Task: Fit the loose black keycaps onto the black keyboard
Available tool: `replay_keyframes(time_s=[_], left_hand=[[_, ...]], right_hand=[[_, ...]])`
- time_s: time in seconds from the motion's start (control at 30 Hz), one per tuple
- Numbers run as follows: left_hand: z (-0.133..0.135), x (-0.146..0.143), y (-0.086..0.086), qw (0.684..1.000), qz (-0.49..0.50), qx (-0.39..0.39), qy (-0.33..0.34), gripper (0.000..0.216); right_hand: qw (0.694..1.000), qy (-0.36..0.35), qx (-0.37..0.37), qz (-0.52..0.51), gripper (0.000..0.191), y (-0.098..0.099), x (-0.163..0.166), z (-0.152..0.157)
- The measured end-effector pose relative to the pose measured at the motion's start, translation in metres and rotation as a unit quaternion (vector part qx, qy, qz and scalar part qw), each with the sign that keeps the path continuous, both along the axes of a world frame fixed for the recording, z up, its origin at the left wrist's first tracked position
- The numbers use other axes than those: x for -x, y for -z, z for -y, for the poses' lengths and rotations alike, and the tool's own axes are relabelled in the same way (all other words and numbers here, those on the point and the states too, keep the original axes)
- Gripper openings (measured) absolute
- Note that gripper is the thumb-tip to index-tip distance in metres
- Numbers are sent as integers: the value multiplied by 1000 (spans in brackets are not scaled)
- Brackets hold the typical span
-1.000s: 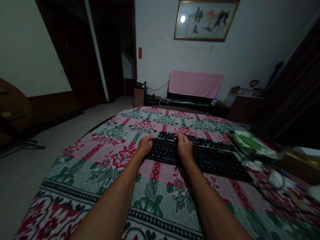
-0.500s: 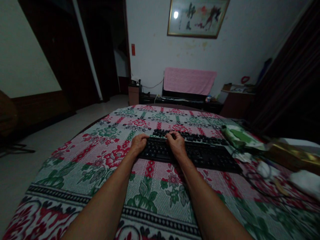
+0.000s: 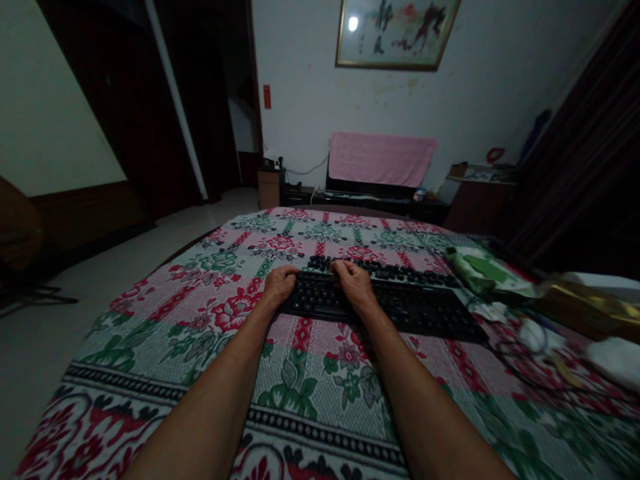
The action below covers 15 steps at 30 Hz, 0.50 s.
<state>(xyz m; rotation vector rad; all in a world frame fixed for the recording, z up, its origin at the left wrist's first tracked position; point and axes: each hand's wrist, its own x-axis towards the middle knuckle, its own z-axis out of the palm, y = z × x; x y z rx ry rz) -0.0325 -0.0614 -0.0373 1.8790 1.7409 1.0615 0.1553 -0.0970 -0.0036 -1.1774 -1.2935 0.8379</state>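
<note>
A black keyboard (image 3: 430, 313) lies on the flowered cloth (image 3: 295, 393) in front of me. My left hand (image 3: 280, 285) is closed on the keyboard's left end, its fingers at the far corner. Over the keyboard's back edge, left of the middle, is my right hand (image 3: 356, 283), fingertips pinched together. Whatever sits in that pinch is too small and dark to make out. Behind the keyboard runs a row of loose black keycaps (image 3: 415, 275), partly hidden by my right hand.
On the right lie a green and white packet (image 3: 483, 270), crumpled white tissue (image 3: 540, 337), a gold box (image 3: 585, 303) and the keyboard's black cable (image 3: 520, 380). At the far wall, a pink towel (image 3: 383, 159) hangs over a dark screen.
The view has shifted slightly. My left hand stays on the keyboard's end, and my right hand stays pinched over the back edge with little visible movement.
</note>
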Motion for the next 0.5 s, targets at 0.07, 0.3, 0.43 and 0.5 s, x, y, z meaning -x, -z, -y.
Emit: replay_keyframes(time_s=[0.07,0.3,0.43,0.5], left_hand=[[0,-1,0,1000,3,5,-4,35],[3,-2,-3,1000,-9,4,-4,36],[4,-2,-3,1000,-6,-3,-1,36],[4,-2,-3,1000,-9,-9,-1,36]], right_hand=[[999,-6,-9,33,39,-1,0,0],[975,-13,-95,200,23,-7,-4,2],[972,-26,-78,219,16,-13,0,3],[972,-28,-87,215,18,-16,4,4]])
